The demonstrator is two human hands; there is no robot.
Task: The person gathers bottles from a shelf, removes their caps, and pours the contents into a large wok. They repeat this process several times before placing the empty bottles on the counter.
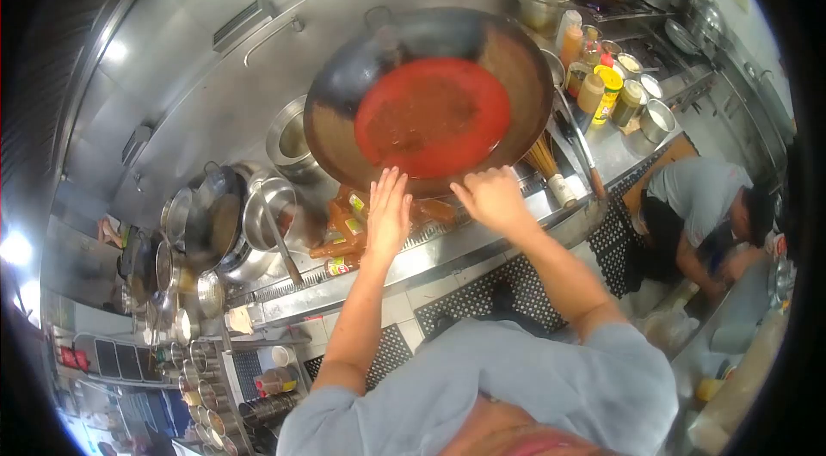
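A large dark wok [334, 131] holds a pool of bright red liquid [434, 112] with a darker brown patch in its middle. At the wok's near rim, left of centre, my left hand [390, 208] is raised with its fingers stretched out and nothing in it. Further right along the same rim is my right hand [492, 196], its thumb apart and its other fingers bent; it holds nothing that I can make out. Whether either hand touches the rim is unclear. Bottles with brown contents [348, 228] lie under the near left side of the wok.
Metal bowls and pans [267, 211] stand at the left, one with a wooden-handled tool [280, 237]. Sauce bottles [591, 93] and small containers [657, 120] crowd the right counter, beside a long-handled ladle [585, 146]. Another person [701, 198] bends down at the far right.
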